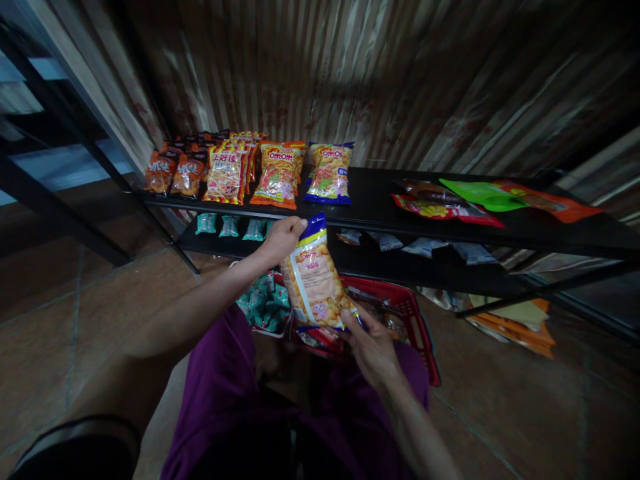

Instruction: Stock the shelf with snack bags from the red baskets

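Observation:
Between my hands is a snack bag with blue ends and a yellow-orange middle, its printed back facing me. My left hand pinches the bag's upper left corner. At the lower right corner, my right hand grips it with the thumb on top. The bag hangs tilted in front of the black shelf, above a red basket. On the upper shelf stands a similar blue-ended snack bag, beside an orange snack bag.
Left along the shelf are red-yellow packets and brown-orange packets. Flat green and orange pouches lie to the right. Small teal packets line the lower shelf; more teal packets fill a container by my knees. Orange packages lie on the floor.

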